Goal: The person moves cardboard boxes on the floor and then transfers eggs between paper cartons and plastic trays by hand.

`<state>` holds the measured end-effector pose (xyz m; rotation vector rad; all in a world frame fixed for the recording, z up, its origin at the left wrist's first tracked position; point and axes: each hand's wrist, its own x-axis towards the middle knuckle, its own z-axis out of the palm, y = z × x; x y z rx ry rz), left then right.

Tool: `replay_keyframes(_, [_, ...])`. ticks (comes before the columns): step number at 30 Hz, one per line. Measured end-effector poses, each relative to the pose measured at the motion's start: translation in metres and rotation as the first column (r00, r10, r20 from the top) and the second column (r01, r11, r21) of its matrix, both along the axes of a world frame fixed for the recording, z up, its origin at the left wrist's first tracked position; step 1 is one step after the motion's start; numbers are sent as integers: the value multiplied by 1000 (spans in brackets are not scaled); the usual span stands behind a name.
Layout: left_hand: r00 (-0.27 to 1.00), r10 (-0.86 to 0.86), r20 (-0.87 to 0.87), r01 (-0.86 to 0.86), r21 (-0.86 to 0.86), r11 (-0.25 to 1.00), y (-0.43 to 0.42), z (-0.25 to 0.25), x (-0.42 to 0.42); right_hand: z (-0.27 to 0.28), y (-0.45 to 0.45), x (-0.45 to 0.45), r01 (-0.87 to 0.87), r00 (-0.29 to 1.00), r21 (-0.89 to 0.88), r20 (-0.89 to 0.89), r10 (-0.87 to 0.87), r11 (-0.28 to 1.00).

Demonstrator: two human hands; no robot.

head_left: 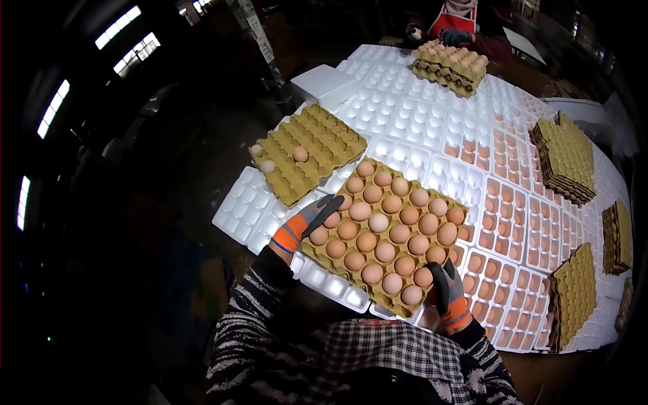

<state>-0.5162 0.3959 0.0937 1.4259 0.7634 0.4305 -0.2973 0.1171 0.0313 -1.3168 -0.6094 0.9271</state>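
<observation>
A brown pulp egg tray (343,268) filled with brown eggs lies tilted in front of me, between my two gloved hands. My left hand (307,221), in a grey and orange glove, grips its left edge, thumb and fingers near the outer eggs. At the lower right corner my right hand (451,295), gloved alike, is closed on the rim. The fingers under the tray are hidden. Just beyond my left hand sits another pulp tray (324,138) with only a few eggs, one brown egg (300,154) and two paler ones at its left side.
White plastic egg trays (405,118) cover the table, many at the right filled with eggs (503,219). Stacks of pulp trays (563,158) stand along the right side. At the far end, a person in a red apron (459,20) is behind stacked egg-filled trays (449,64). A white foam box lid (325,84) lies at the left edge.
</observation>
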Motion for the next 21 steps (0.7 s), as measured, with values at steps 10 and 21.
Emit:
replay_keyframes(10, [931, -353, -93, 288, 780, 555, 3, -15, 5, 14, -45, 31, 4, 599, 149, 791, -122, 989])
replay_keyframes(21, [816, -429, 387, 378, 204, 903, -160, -53, 172, 49, -179, 149, 490, 858, 104, -233, -457, 866])
